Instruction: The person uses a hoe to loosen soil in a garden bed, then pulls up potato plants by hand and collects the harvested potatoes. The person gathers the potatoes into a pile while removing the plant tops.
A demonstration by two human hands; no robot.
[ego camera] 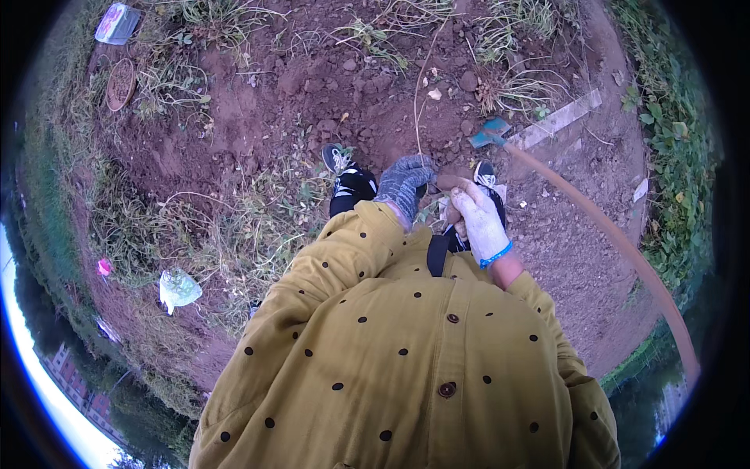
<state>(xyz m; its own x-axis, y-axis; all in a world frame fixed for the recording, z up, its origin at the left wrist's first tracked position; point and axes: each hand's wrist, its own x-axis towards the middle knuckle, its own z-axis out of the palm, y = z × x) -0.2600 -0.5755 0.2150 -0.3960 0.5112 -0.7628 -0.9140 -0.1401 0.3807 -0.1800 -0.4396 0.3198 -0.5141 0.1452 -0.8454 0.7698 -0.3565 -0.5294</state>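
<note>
My left hand, in a grey knitted glove, is closed around the lower end of a long thin plant stem that runs up over the soil. Close beside it on the right, my right hand wears a white glove with a blue cuff and soiled fingertips. Its fingers are curled; whether they grip anything is hidden. Some green leaves show between the hands. Both hands are low in front of my body, above dug brown soil, between my two dark shoes.
A hoe with a green blade and long brown handle lies at the right, by a pale board. At the left are a round shallow basket, a pale plastic bag and a white package. Pulled plants litter the soil.
</note>
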